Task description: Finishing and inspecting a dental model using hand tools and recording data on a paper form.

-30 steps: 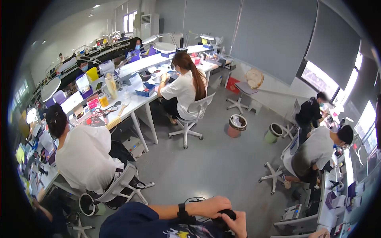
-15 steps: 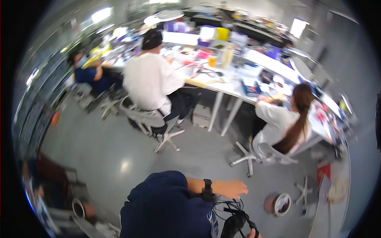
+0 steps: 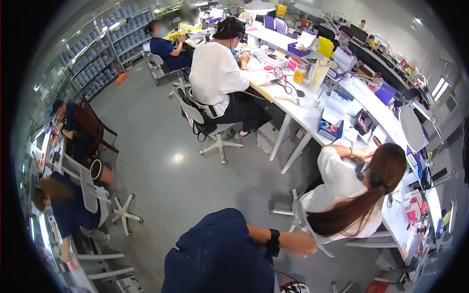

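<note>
My left arm, in a dark blue sleeve, reaches across the lower middle with a black watch (image 3: 273, 242) on the wrist. At its end my left hand (image 3: 300, 244) is in the air with its fingers curled inward. The underside of the fingers is hidden, so anything in them does not show. Nearest to it is the grey-white chair (image 3: 312, 229) of a long-haired person in a white top; I cannot tell that they touch. Below the hand, thin black cables (image 3: 289, 279) show at the lower edge. My right hand is out of the picture.
A long white workbench (image 3: 305, 115) with tools, boxes and lamps runs along the right, with people seated at it. A wheeled chair (image 3: 198, 115) stands midway. On the left are a reddish bin (image 3: 105, 175), a dark red chair (image 3: 97, 124) and more seated people.
The view has swung left and become sharper. My right hand and the black device with cables by it have left the picture, except for some cables. My left arm stays stretched to the right.
</note>
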Tool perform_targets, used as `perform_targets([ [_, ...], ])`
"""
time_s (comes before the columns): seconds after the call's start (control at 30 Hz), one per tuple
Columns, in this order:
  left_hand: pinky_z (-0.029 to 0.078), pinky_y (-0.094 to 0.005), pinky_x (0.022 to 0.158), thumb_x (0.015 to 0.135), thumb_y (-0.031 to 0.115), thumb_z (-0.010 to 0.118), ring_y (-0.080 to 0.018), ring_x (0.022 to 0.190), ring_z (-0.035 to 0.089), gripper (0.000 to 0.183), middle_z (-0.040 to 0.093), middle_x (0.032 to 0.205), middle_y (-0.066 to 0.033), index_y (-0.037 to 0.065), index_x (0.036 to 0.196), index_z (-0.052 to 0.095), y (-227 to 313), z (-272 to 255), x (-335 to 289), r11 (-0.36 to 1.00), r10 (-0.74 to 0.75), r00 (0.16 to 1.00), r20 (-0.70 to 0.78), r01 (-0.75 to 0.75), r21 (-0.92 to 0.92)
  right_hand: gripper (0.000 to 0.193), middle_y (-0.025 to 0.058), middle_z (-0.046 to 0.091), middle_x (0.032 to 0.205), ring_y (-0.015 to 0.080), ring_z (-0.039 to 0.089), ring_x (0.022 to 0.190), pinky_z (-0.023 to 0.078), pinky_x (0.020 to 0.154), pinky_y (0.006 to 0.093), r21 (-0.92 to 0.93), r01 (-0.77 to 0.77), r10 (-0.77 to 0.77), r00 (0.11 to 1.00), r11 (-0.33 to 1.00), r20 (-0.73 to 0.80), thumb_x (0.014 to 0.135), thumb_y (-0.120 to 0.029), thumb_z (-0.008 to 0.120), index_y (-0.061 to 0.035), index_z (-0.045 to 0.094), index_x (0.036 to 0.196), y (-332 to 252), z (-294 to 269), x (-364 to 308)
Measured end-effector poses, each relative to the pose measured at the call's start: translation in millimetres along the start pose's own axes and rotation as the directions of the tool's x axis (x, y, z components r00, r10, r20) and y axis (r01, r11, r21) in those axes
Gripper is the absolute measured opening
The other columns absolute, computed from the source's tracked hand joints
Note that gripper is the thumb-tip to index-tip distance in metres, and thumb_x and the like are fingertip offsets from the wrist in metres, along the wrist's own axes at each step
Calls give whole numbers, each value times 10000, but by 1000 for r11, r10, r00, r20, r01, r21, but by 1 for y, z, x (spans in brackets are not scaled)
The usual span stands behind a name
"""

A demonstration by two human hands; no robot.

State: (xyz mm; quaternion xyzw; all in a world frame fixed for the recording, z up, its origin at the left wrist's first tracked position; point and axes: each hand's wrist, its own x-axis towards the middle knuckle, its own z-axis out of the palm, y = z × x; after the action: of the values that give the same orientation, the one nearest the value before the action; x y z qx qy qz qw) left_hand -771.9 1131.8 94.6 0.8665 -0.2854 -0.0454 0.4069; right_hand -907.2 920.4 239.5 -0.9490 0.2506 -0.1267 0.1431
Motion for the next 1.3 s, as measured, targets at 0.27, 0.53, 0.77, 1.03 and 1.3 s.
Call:
perform_targets([
  [0.27,516,-469,798,781,255,742,-345,989,637,324,647,1004,-136,57,1011,628,10,98,98,927,-276,961,11,263,267,364,178,675,738,279,608,666,496,657,410,104,-63,15,914,993,404,884,-325,692,24,700,987,-60,27,156],
  [0.53,518,-501,813,785,282,732,-372,926,666,387,686,919,-160,25,1063,650,96,196,147,728,-669,743,-31,663,175,438,198,707,975,324,656,946,503,837,419,-33,921,-832,366,388,417,905,-372,666,-13,670,1157,312,77,339],
  [0.77,515,-490,831,832,337,712,-380,1018,636,426,656,1026,-171,50,1130,611,181,241,101,556,-810,541,-226,831,-6,342,13,449,463,98,431,376,335,372,271,733,-42,-559,618,679,553,822,-205,734,36,570,643,269,119,389],
  [1.03,519,-497,820,845,390,700,-370,1018,638,445,660,1050,-166,79,1152,610,223,286,11,281,-891,251,-378,960,-24,327,22,472,464,108,443,358,329,355,272,776,67,-719,434,627,543,835,-167,713,40,571,626,253,124,343],
  [1.3,519,-493,820,845,404,696,-377,997,637,472,659,1039,-183,70,1163,597,257,338,-77,303,-835,184,-519,941,-153,267,28,484,469,108,445,363,326,366,273,798,88,-772,335,597,541,837,-126,689,46,599,654,253,113,276],
])
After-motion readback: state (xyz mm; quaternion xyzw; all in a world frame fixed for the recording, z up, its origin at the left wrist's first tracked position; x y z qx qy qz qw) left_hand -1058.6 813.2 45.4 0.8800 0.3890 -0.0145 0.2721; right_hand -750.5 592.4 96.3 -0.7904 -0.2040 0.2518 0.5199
